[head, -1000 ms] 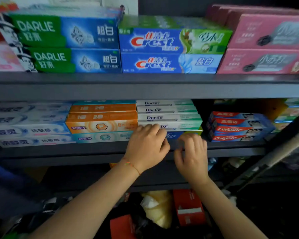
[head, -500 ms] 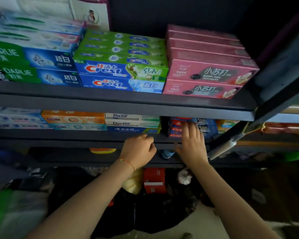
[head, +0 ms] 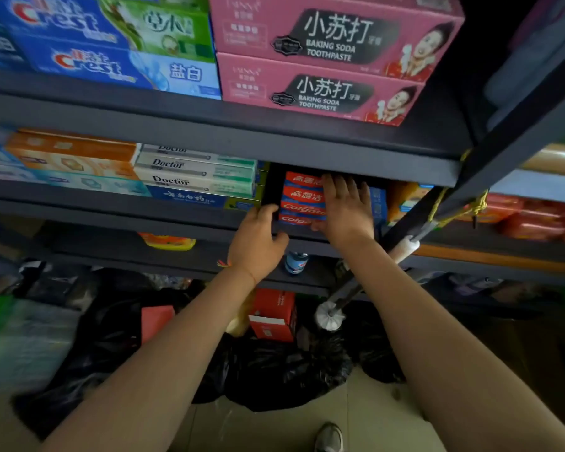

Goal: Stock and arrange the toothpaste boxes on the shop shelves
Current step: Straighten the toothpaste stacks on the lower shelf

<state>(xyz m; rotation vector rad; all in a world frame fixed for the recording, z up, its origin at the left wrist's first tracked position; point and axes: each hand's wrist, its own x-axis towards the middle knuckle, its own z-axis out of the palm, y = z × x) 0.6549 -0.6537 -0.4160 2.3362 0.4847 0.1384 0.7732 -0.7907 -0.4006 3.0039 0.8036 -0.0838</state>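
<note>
Red Colgate boxes stacked on middle shelf, framed between both hands. Right hand laid flat against stack front, fingers straight. Left hand curled at stack's left lower corner over shelf edge; actual grip cannot be told. Doctor boxes left of left hand, pink baking soda boxes above hands, already faced. Colgate stack judged not yet squared; gap beside it unfilled.

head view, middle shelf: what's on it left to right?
Orange boxes → white Doctor boxes → dark gap → red Colgate boxes, with the right hand flat on them → blurred orange boxes. The left hand sits at the shelf edge.
</note>
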